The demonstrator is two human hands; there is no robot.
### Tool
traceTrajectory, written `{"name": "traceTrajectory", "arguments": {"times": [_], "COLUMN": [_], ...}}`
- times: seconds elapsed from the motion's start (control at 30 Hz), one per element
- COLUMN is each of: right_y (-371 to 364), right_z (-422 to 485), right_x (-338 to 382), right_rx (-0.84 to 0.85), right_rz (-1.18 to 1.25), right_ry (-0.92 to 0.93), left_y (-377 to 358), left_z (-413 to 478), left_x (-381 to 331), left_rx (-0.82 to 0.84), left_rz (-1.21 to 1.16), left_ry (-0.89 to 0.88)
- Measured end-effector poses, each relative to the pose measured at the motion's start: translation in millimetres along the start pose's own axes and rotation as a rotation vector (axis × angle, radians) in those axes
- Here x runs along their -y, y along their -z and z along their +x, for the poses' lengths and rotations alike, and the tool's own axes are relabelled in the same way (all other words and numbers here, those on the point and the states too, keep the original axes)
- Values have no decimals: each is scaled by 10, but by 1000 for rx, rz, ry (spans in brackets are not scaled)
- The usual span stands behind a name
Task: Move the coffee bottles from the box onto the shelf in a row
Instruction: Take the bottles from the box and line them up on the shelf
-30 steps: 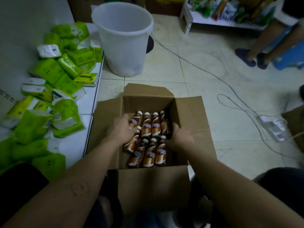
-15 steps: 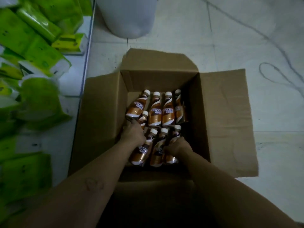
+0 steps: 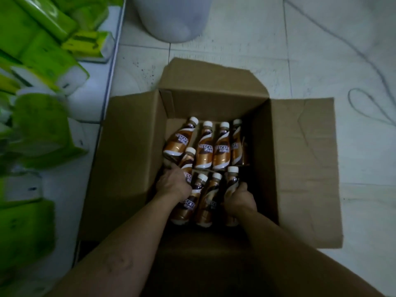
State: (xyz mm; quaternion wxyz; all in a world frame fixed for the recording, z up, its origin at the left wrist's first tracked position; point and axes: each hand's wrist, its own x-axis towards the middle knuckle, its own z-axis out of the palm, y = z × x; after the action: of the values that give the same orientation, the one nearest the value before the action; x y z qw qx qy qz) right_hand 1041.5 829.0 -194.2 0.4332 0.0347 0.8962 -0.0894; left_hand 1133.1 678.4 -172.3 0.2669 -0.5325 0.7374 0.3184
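Observation:
An open cardboard box (image 3: 132,159) stands on the floor. Several brown-and-gold coffee bottles (image 3: 204,151) with white caps lie inside it in two rows. My left hand (image 3: 173,184) reaches into the box at the left and grips a bottle (image 3: 187,161) lying between the rows. My right hand (image 3: 240,199) grips the rightmost bottle (image 3: 231,182) of the near row. Both bottles still lie among the others. The white shelf (image 3: 85,103) runs along the left.
Green tissue packs (image 3: 42,54) are piled on the shelf at left. A white bucket (image 3: 171,20) stands beyond the box on the tiled floor. A cable (image 3: 364,103) loops across the floor at right. The box's right flap (image 3: 304,168) lies spread open.
My view has tilted down and come closer to the box. Both hands moved from the far row toward the near row and closed on bottles.

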Motion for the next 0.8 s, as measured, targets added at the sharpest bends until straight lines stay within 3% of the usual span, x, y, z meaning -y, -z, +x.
{"name": "traceTrajectory", "arguments": {"times": [0.1,0.23,0.67,0.8], "right_y": [155,504,1974,2150], "right_z": [-385,-1146,-4136,-5039], "right_x": [123,246,880,1017], "right_rx": [-3,41,81,107], "right_rz": [91,223,562,587], "right_ry": [130,476,1257,1503], "left_y": [241,706,2724,3305], "left_z": [-406,-1188,-3680,-4455], "left_x": [94,227,545,889], "left_rx": [-9,-122,-745,-945], "left_rz": [-236,-479,-692,-629], "left_ry": [-57,-186,-676,-743]}}
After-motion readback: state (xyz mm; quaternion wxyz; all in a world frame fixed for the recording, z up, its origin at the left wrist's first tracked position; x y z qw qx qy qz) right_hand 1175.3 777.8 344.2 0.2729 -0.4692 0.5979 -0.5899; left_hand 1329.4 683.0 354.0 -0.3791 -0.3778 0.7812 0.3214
